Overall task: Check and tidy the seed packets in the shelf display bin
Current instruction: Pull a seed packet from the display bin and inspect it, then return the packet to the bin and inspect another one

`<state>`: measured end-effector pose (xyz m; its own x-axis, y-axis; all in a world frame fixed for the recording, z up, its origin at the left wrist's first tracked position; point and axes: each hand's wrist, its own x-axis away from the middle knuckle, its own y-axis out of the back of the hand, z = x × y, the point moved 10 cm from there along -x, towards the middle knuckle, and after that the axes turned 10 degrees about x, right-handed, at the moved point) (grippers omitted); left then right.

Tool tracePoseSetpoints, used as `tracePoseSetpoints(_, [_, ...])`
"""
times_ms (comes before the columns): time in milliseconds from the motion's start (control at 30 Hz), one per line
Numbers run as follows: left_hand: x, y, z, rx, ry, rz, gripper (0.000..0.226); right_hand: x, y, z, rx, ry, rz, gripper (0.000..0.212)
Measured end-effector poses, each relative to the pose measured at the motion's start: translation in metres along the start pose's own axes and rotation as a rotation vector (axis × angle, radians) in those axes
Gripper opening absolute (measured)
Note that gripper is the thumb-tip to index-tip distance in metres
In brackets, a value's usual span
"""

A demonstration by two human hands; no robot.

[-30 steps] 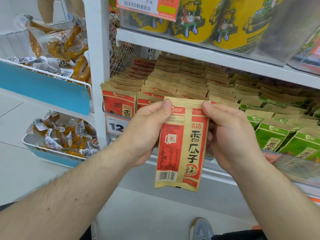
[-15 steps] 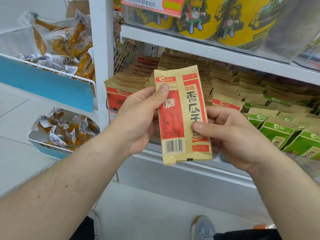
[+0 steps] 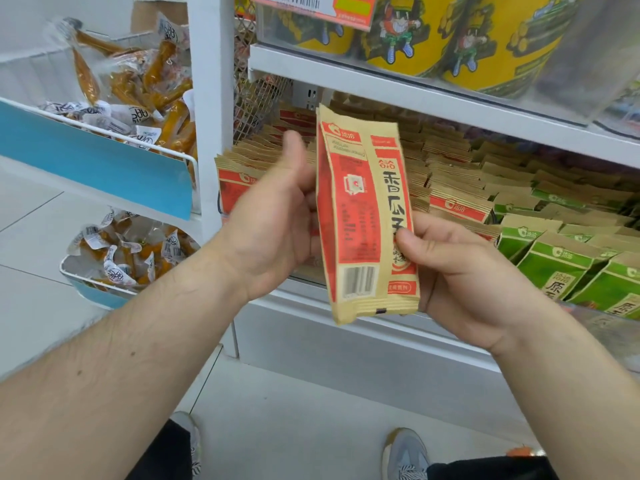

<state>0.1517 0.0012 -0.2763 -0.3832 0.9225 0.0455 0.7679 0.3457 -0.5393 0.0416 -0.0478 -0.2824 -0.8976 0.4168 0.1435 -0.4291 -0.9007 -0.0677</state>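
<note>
A tan and red seed packet [image 3: 360,216] stands upright in front of the shelf, barcode at its lower end. My right hand [image 3: 464,275] pinches its lower right part, thumb on the front. My left hand [image 3: 273,230] is at the packet's left edge with the thumb lifted off; its fingers are hidden behind the packet. Behind them, the shelf display bin holds rows of the same red packets [image 3: 457,206], with more at the left [image 3: 239,178]. Green packets [image 3: 554,261] fill the bin's right part.
A white upright post [image 3: 211,116] stands left of the bin. Left of it, two wire baskets with blue fronts [image 3: 104,161] hold orange snack packs [image 3: 128,251]. Yellow tubs [image 3: 485,39] sit on the shelf above. My shoes [image 3: 405,455] are on the pale floor.
The packet has been turned the right way up and raised in front of the bin. My right hand slid down to its lower right; my left thumb has come off its top.
</note>
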Motion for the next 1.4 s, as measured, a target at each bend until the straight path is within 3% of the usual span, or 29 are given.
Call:
tracePoseSetpoints(33, [0.0,0.0,0.002,0.039,0.018,0.006,0.063,-0.001,-0.013,-0.002,-0.136,-0.01,0.092,0.032])
tracePoseSetpoints(133, [0.001,-0.013,0.013,0.023,0.063,0.133,0.039,0.0,-0.051,-0.009,-0.601,-0.102,0.365,0.029])
tracePoseSetpoints(233, [0.004,-0.016,0.014,0.028,0.031,0.179,0.027,-0.008,-0.048,-0.025,-0.387,-0.135,0.251,0.026])
tracePoseSetpoints(333, [0.003,-0.005,0.002,0.004,-0.042,0.048,0.027,-0.012,-0.007,-0.028,-0.075,-0.143,-0.094,0.041])
tracePoseSetpoints(400, [0.003,0.005,-0.002,-0.001,-0.053,-0.055,0.031,-0.011,0.016,-0.019,0.051,-0.109,-0.22,0.06])
tracePoseSetpoints(433, [0.003,0.008,-0.002,-0.02,-0.052,-0.078,0.03,-0.009,0.021,-0.013,0.116,-0.079,-0.242,0.065])
tracePoseSetpoints(533, [0.004,0.006,0.0,-0.1,-0.029,-0.091,0.022,-0.006,0.023,0.005,0.295,0.038,-0.278,0.049])
tracePoseSetpoints(800, [0.004,0.001,0.003,-0.183,-0.032,-0.059,0.023,-0.002,0.024,0.004,0.311,0.035,-0.282,0.049])
tracePoseSetpoints(967, [0.01,-0.015,-0.009,-0.57,-0.079,0.03,0.014,0.001,0.028,0.007,0.239,0.077,-0.297,0.021])
tracePoseSetpoints(1133, [0.011,-0.019,-0.078,-1.275,-0.55,-0.174,0.04,0.004,0.036,0.015,0.221,0.096,-0.366,0.023])
tracePoseSetpoints(1200, [0.007,-0.025,-0.089,-1.525,-0.644,-0.175,0.049,0.005,0.04,0.015,0.203,0.09,-0.391,0.019])
tracePoseSetpoints(1300, [-0.018,-0.015,-0.081,-1.75,-0.498,-0.076,0.062,0.004,0.045,0.013,0.208,0.082,-0.419,0.014])
tracePoseSetpoints(1400, [-0.054,-0.002,-0.076,-1.743,-0.258,0.027,0.063,0.003,0.05,0.013,0.234,0.082,-0.448,0.011])
